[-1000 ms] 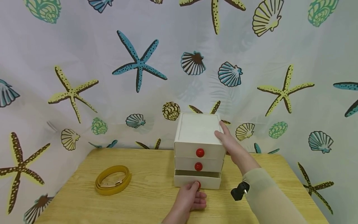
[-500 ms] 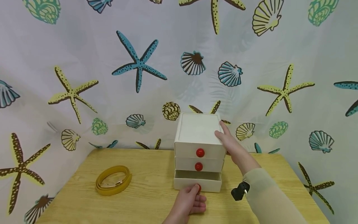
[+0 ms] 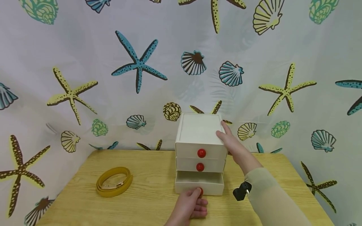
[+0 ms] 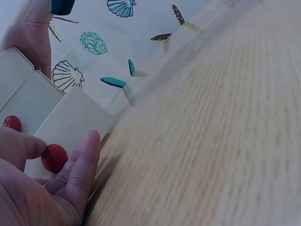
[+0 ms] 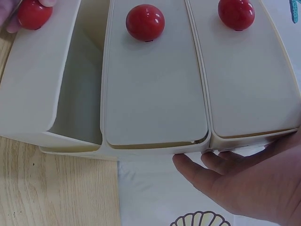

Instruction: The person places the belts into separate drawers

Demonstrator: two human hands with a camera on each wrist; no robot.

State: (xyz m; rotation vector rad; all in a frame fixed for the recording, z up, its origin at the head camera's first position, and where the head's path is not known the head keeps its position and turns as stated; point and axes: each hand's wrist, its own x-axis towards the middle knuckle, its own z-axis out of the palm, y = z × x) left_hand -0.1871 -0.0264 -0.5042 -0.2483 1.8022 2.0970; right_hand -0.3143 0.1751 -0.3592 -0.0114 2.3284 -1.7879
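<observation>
A white box with three drawers [image 3: 201, 128] stands on the table, each drawer with a red knob. The bottom drawer [image 3: 186, 187] is pulled partway out, and the part of its inside that shows holds nothing. My left hand [image 3: 186, 205] pinches that drawer's knob [image 4: 54, 158] between thumb and fingers. My right hand [image 3: 236, 147] grips the box's right side, thumb on the top edge; in the right wrist view its fingers [image 5: 197, 174] lie along the side wall.
A coiled yellow belt [image 3: 122, 188] with a metal buckle lies at the left on the wooden table [image 3: 147, 175]. Behind the table hangs a white curtain [image 3: 158, 25] printed with starfish and shells. A small black object [image 3: 242, 191] is at the right sleeve's cuff.
The bottom drawer has slid farther out toward me, with my left hand on its knob moving along. My right hand keeps its place on the box.
</observation>
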